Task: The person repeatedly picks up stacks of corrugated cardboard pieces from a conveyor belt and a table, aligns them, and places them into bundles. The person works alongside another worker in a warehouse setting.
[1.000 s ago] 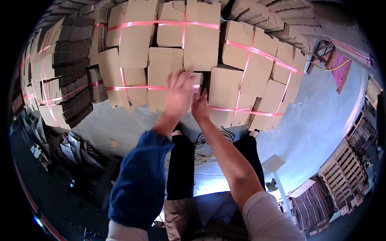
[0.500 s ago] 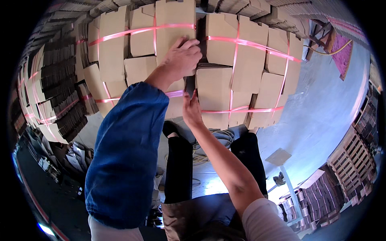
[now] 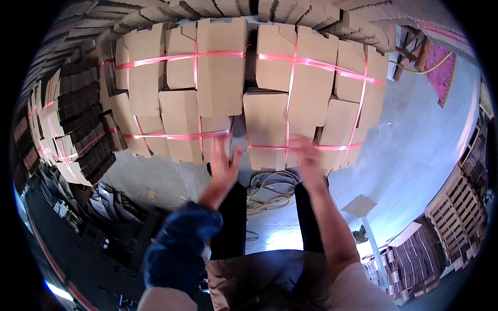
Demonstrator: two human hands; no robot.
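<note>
Two bundles of flat brown cardboard pieces stand side by side in front of me, with a narrow gap between them. Pink plastic strapping (image 3: pixel 316 63) crosses the right bundle (image 3: pixel 311 109), and similar bands run over the left bundle (image 3: pixel 220 83). My left hand (image 3: pixel 223 168) is over the near edge of the left bundle beside the gap, its thumb apart from its fingers and nothing visible in it. Over the near band of the right bundle, my right hand (image 3: pixel 309 163) is smeared by motion, so its fingers cannot be made out.
Coiled yellowish hose (image 3: pixel 270 192) lies on the floor between my legs. More cardboard stacks (image 3: pixel 83 124) stand at the left and along the back. To the right are a post with a flat square top (image 3: pixel 359 206) and a wooden pallet (image 3: pixel 456 207).
Both hands have come back toward me from the gap between the bundles. My right hand has also moved right, away from my left. The gap shows more fully.
</note>
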